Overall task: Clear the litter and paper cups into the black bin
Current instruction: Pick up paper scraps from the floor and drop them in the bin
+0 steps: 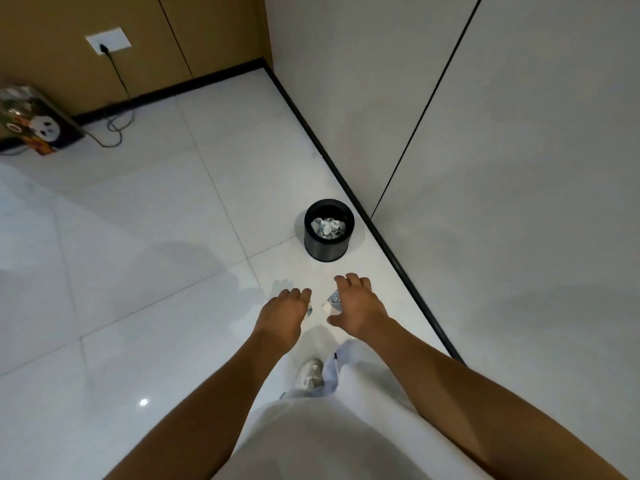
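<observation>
The black bin [329,230] stands on the white tiled floor [138,237] near the dark skirting of the grey wall, and it already holds a heap of crumpled white litter [328,227], so a good part of the clearing looks done. Both arms reach forward and down toward it. The right hand [356,303] has its fingers [349,282] curled over a paper cup [333,302] with a small printed face on it, thumb out below; the cup shows at the inner side of the hand, so it appears to be held rather than lying on the tiles. The left hand [285,306] is seen from the back with its fingers bent downward, and a sliver of printed paper [309,309] peeks out at its inner edge; it seems to be pinching a second cup or scrap, though most of it is hidden. Both hands are short of the bin, near it but not over the mouth. What remains, by my judgement, is to carry these two pieces over the rim and drop them in. No other litter shows on the visible floor; a printed box [38,123] and a cable [117,98] lie far off by the brown wall.
</observation>
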`<state>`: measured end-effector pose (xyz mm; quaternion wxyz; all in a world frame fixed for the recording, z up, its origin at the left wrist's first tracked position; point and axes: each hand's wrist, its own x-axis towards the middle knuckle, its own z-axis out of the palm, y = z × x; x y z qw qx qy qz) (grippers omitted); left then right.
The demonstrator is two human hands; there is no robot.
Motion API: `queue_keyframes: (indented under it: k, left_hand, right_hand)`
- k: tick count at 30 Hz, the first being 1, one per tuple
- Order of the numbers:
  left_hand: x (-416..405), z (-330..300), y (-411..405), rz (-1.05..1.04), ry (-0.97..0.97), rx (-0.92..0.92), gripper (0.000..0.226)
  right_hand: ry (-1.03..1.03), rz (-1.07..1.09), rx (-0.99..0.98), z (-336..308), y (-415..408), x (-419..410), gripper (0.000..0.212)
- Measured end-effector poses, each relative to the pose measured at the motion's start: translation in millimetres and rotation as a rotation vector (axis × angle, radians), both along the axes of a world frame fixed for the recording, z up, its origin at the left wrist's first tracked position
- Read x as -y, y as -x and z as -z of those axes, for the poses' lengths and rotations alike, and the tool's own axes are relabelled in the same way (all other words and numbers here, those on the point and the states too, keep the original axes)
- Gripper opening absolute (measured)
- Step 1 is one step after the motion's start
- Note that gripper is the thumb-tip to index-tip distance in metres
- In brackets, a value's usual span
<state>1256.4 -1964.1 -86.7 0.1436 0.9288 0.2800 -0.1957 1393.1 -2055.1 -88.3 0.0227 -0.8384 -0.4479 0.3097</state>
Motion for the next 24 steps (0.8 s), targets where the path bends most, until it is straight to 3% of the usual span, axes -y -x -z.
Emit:
queue_keyframes:
  k: [7,15,19,24]
  left_hand:
    - [-97.8,26.0,-100.3,-0.029,-0.001,0.061,0.042]
    - [-204.8,86.7,-220.4,-0.247,0.098,0.032,0.051]
    - [-244.5,116.0,-255.0,-0.399,0.217,0.033,0.06]
    - [-283.9,175.5,-284.6,-0.539,0.297,0.042,0.056]
  right_hand:
    - [0.056,-0.062,-0.008,23.2,-106.4,-98.9,0.076]
    - [0.094,-0.152,-0.05,89.1,-227.3,-228.7,0.08]
    - [0.127,-0.114,-0.065,121.1,-266.1,-268.9,0.077]
    - [0.142,-0.06,-0.124,174.9,-297.3,-301.6,0.077]
